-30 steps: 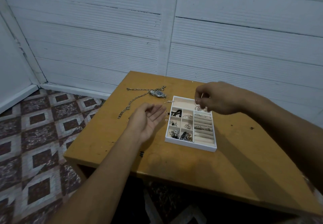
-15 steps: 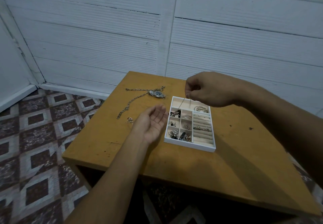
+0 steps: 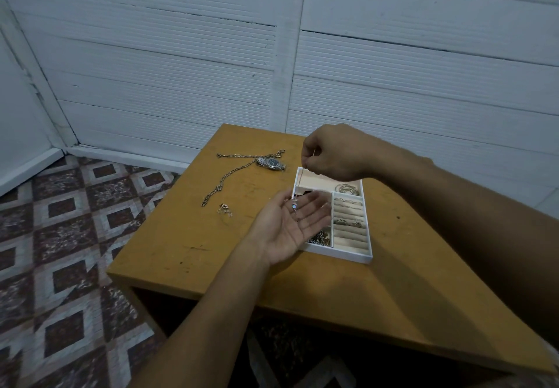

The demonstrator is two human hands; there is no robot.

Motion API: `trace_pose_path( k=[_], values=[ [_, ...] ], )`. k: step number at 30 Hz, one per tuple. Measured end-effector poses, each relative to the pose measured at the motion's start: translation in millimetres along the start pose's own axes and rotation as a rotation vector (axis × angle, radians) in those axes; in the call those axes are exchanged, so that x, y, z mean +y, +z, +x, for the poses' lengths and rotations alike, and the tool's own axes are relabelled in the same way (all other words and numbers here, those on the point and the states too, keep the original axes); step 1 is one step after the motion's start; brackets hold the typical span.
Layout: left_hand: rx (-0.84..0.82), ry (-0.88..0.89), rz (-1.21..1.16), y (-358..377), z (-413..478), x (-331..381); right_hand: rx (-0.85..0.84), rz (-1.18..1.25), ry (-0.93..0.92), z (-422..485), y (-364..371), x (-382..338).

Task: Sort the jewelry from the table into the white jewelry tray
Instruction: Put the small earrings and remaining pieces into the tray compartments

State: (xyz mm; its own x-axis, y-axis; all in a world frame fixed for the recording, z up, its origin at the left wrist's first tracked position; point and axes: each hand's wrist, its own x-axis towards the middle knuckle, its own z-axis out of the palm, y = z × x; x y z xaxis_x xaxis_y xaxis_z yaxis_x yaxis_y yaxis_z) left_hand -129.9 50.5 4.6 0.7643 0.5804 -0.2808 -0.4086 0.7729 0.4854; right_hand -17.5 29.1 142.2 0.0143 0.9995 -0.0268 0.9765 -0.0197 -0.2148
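Since a moment ago our left hand [image 3: 290, 227] sits further right, over the white tray [image 3: 348, 256], palm open under the thin necklace [image 3: 294, 206] our right hand [image 3: 335, 153] pinches mid-frame

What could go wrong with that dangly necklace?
The thin necklace is held only by a pinch of the right hand, so it might slip. It hangs down to the open left hand, which covers part of the tray, so it could land among other pieces there and tangle.
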Motion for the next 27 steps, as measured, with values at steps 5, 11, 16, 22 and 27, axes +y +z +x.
trace_pose_path(
  k=[5,11,16,22,27],
  values=[
    [0.055,0.011,-0.063,-3,1,1,0.105,0.031,0.045,8,18,5],
    [0.145,0.102,-0.207,-1,10,12,0.056,-0.008,-0.012,-5,39,5],
    [0.174,0.143,-0.192,5,16,23,-0.008,0.038,-0.006,-12,46,11],
    [0.205,0.120,-0.018,10,26,18,0.006,0.047,0.019,-3,44,17],
    [0.181,0.073,-0.031,11,28,5,-0.002,0.027,0.029,6,46,23]
  ],
)
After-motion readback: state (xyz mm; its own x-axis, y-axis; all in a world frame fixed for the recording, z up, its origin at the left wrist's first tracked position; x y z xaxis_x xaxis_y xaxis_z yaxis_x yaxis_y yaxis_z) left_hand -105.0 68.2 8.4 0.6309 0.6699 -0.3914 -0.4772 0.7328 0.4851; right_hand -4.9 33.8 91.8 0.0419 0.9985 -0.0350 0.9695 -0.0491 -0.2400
